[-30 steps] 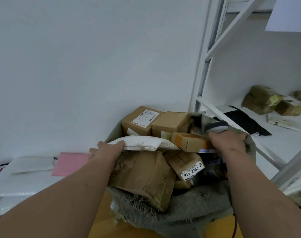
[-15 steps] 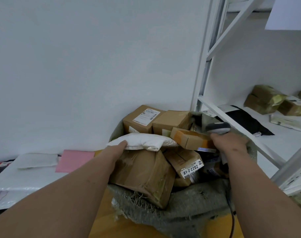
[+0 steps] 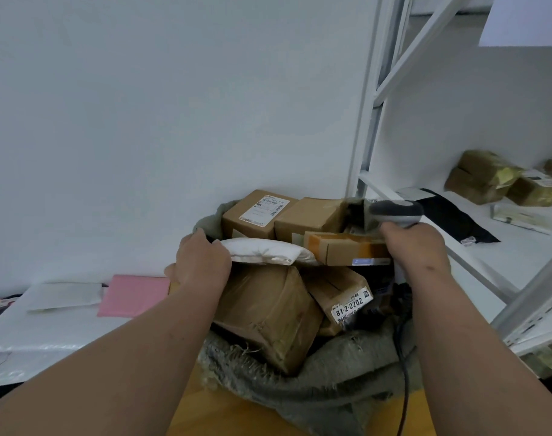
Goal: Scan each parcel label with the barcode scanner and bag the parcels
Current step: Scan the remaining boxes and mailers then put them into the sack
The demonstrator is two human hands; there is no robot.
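A grey-green woven sack [image 3: 315, 388] stands open on the floor, heaped with several brown cardboard parcels. My left hand [image 3: 202, 262] grips the left end of a white padded mailer [image 3: 268, 251] lying on top of the pile. My right hand [image 3: 414, 247] holds a grey barcode scanner [image 3: 395, 212] at the sack's right side, beside an orange-taped box [image 3: 343, 248]; its black cable [image 3: 403, 382] hangs down. A parcel labelled 81-2-2202 [image 3: 351, 305] sits lower in the pile. A box with a white shipping label [image 3: 262, 212] is at the back.
A white metal shelving rack [image 3: 369, 146] stands to the right, holding several taped parcels [image 3: 485, 180] and a black bag [image 3: 457, 218]. Left of the sack lie a pink mailer [image 3: 133, 295] and white mailers [image 3: 63, 295]. A white wall is behind.
My left hand has shifted right and closed around the white mailer's end. My right hand with the scanner has lifted slightly.
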